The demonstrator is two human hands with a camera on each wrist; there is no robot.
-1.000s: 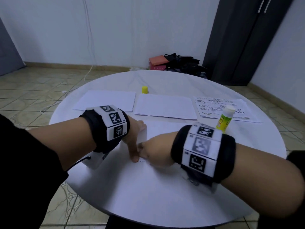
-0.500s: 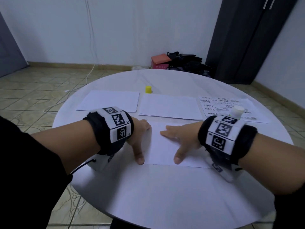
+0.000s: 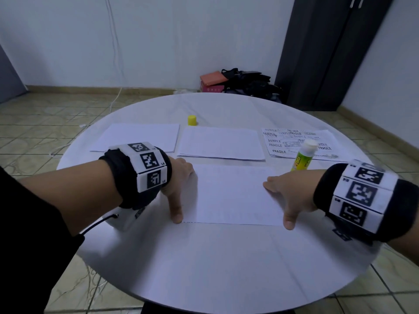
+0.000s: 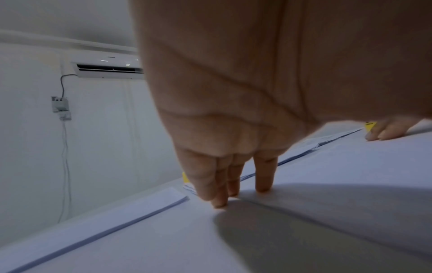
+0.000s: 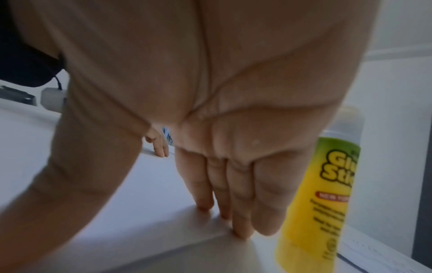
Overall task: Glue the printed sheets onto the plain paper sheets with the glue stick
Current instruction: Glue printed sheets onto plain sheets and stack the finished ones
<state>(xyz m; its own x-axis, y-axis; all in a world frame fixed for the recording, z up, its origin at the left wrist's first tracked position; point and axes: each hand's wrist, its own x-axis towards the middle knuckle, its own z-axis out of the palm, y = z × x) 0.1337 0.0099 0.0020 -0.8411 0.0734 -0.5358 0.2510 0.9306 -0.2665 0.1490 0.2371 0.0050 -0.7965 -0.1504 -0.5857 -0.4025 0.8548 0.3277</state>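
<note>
Looking like a plain spare room in a home or small office: round white table [image 3: 204, 268] sitting on beige tiled floor [image 3: 34, 123] w/ bare white walls, dark wardrobe [image 3: 328, 53] standing in the corner, bags & a box [image 3: 238, 83] lying against the skirting, wall-mounted AC unit [image 4: 110, 69] w/ cable hanging down.

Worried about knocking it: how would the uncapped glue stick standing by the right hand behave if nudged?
The glue stick stands tall and narrow, so it would probably tip easily. Being round, it would likely roll afterwards. Its exposed tip might smear the printed sheets behind it.
</note>
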